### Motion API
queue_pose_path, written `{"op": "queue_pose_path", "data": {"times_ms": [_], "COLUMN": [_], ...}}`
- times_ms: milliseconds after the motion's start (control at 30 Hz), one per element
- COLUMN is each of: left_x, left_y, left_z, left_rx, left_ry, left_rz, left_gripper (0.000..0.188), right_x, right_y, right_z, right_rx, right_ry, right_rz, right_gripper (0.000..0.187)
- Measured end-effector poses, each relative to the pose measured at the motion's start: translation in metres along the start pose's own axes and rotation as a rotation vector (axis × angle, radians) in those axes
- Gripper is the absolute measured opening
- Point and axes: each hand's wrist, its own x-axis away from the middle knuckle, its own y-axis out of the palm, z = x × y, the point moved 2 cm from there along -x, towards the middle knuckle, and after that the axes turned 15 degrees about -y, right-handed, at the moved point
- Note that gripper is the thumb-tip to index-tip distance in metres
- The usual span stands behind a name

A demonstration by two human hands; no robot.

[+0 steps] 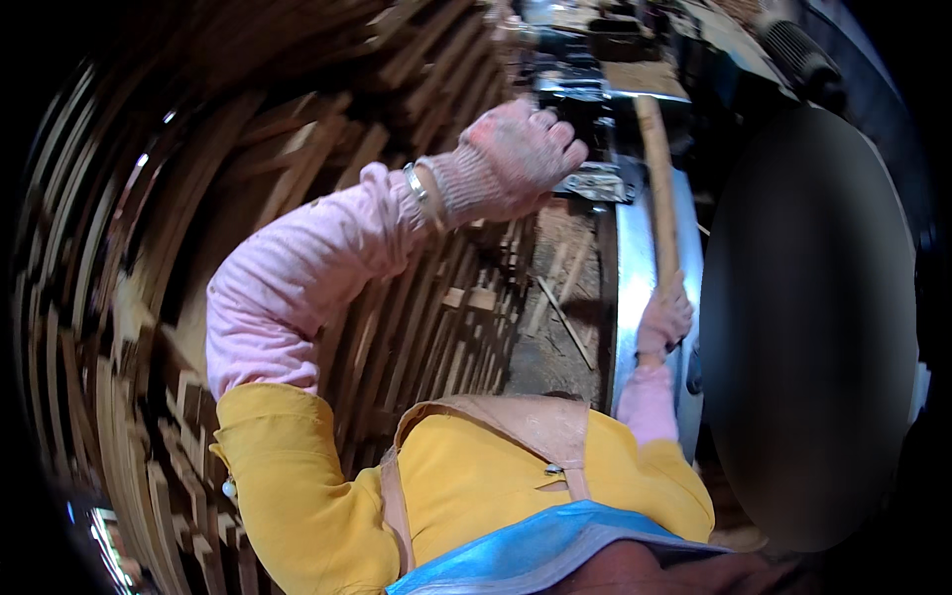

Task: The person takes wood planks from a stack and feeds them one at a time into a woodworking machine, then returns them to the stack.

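Note:
My left hand [521, 154], in a pinkish knitted glove, is raised beside the machine's metal parts with its fingers curled in. Its palm is turned out of sight, so anything inside it is hidden. Lower down on the right, my right hand [666, 319], also gloved, is closed around the near end of a long wooden strip [658, 188]. The strip lies lengthwise along a shiny metal machine bed [635, 248], its far end close to the dark machine parts. Between the left hand and the bed sits a small metal fitting [598, 183].
Stacks of wooden strips [397, 337] rise along the left side. Wood scraps [570, 322] lie on the floor between stack and machine. A ribbed dark motor [801, 55] stands at the far right. A blurred dark oval covers the right side.

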Motion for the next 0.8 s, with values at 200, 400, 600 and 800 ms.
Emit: {"op": "queue_pose_path", "data": {"times_ms": [200, 400, 600, 800], "left_x": [0.007, 0.074, 0.152, 0.182], "left_y": [-0.037, -0.072, -0.055, -0.056], "left_z": [-0.082, -0.214, -0.274, -0.252], "left_rx": [-0.045, -0.130, -0.377, -0.442], "left_ry": [-0.415, -1.018, -0.962, -0.941], "left_rz": [0.200, -0.004, -0.151, -0.434], "left_gripper": [0.037, 0.048, 0.052, 0.062], "right_x": [-0.112, -0.030, 0.128, 0.078], "right_y": [0.022, -0.079, -0.130, -0.072], "right_z": [-0.016, -0.026, 0.013, 0.006], "right_rx": [-0.036, -0.090, -0.042, -0.052], "right_ry": [-0.050, -0.019, 0.082, 0.049], "right_rz": [-0.197, -0.365, -0.263, -0.214], "right_gripper": [0.068, 0.063, 0.032, 0.035]}}
